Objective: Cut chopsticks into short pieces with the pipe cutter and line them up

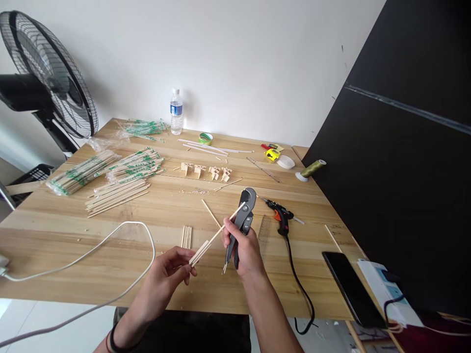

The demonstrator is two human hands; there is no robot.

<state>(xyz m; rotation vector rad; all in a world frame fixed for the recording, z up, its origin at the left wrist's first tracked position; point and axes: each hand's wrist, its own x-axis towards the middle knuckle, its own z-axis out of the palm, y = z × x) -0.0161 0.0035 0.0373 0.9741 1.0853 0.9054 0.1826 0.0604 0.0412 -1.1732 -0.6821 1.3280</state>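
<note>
One wooden table (pixel 171 213) lies beneath the left hand (pixel 167 272), pinching sticks (pixel 200 253), and right hand (pixel 248 250), gripping cutters (pixel 245 208). White wall (pixel 257 63) beyond both.

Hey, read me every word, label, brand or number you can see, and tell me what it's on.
Nothing is legible.
Bottle label: too small.
Green-printed stick wrappers: too blurred.
Clear ruler: any numbers too faint.
Tabletop marks near the phone: too faint.

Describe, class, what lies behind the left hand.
Wooden sticks lie side by side on the table. The left hand covers their near ends, hiding their full length.
</note>
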